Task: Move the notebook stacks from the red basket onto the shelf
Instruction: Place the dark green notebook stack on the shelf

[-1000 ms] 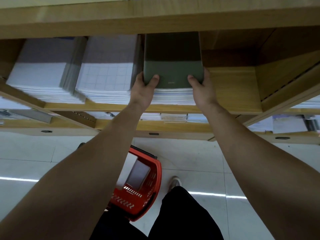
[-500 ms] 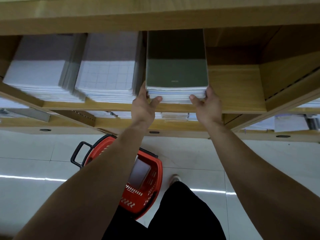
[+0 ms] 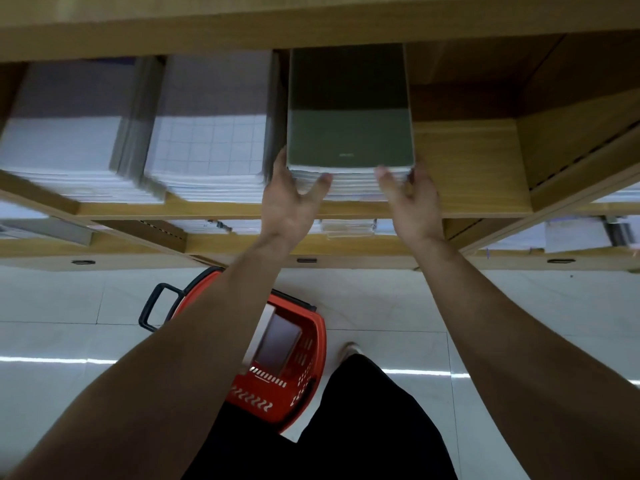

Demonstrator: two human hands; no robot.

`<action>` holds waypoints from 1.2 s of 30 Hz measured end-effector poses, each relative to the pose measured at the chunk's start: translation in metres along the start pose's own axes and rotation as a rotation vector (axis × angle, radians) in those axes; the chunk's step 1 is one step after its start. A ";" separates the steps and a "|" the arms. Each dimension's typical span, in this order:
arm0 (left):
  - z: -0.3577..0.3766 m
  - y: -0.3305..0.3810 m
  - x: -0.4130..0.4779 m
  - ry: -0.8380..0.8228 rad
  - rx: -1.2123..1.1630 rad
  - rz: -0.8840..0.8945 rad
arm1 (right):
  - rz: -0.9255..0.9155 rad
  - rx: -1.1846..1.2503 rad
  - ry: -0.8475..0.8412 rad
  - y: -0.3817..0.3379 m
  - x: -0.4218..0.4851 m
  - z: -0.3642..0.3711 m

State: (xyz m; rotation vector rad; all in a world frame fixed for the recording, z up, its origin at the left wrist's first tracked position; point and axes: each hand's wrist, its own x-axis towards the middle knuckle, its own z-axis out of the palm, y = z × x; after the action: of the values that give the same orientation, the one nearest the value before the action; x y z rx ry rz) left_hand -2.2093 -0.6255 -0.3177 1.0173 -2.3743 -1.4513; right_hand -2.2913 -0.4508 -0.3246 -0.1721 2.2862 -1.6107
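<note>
A stack of notebooks with a dark green cover (image 3: 349,133) lies on the wooden shelf (image 3: 467,168), right of two white stacks. My left hand (image 3: 289,199) is at the stack's front left corner with fingers spread, the thumb against the page edges. My right hand (image 3: 410,199) is at the front right corner, fingers loosely extended and blurred. Neither hand grips the stack. The red basket (image 3: 313,362) stands on the floor below, partly hidden by my left forearm, with a grey-covered notebook stack (image 3: 277,344) inside.
A white gridded stack (image 3: 211,147) and a plain white stack (image 3: 65,143) fill the shelf's left part. Bare shelf board lies right of the green stack up to a wooden divider (image 3: 571,133). Lower shelves hold more paper goods. My black-clad leg and shoe (image 3: 349,349) stand beside the basket.
The green stack was pushed deeper onto the shelf and set down. Both hands have loosened from its front corners and drawn slightly back, fingers opening.
</note>
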 end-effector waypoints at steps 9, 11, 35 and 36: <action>0.001 0.025 0.014 0.025 -0.163 -0.095 | 0.053 0.050 0.115 -0.011 0.026 0.015; -0.006 0.028 0.021 -0.007 -0.197 -0.134 | 0.071 0.060 0.070 -0.015 0.030 0.007; -0.008 0.042 0.053 -0.176 -0.116 -0.147 | 0.075 -0.189 0.039 -0.046 0.053 0.004; -0.013 0.043 0.050 -0.203 -0.135 -0.162 | 0.084 -0.183 0.044 -0.048 0.049 0.003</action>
State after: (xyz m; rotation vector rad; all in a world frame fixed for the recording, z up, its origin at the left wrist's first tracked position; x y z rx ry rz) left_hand -2.2600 -0.6540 -0.2844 1.0968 -2.3329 -1.8265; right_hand -2.3406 -0.4846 -0.2910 -0.0835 2.4392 -1.3775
